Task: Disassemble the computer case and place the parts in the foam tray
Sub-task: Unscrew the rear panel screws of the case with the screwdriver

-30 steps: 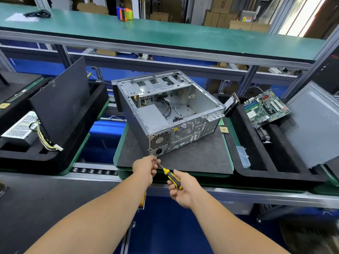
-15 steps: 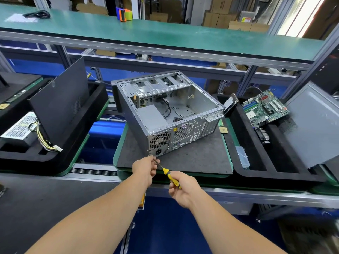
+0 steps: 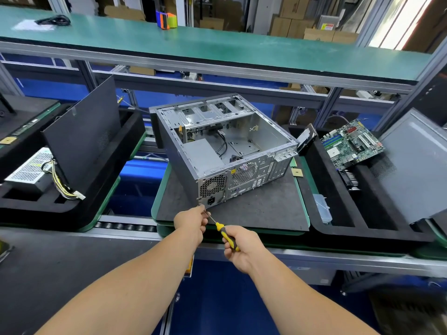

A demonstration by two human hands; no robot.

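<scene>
A person's right hand (image 3: 242, 247) is gripping a yellow-and-black screwdriver (image 3: 226, 234), fingers curled round its handle; the left hand (image 3: 191, 220) is pinching its shaft, apparently steadying the tip at the computer case's (image 3: 217, 151) rear lower corner, beside the foam tray (image 3: 338, 228).

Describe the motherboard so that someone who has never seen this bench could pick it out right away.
Start at the open computer case in the middle of the bench, then look to its right at the black foam tray. The motherboard lies tilted at that tray's far end, beside a big grey side panel. It is the only green circuit board there, studded with slots and connectors.
</scene>
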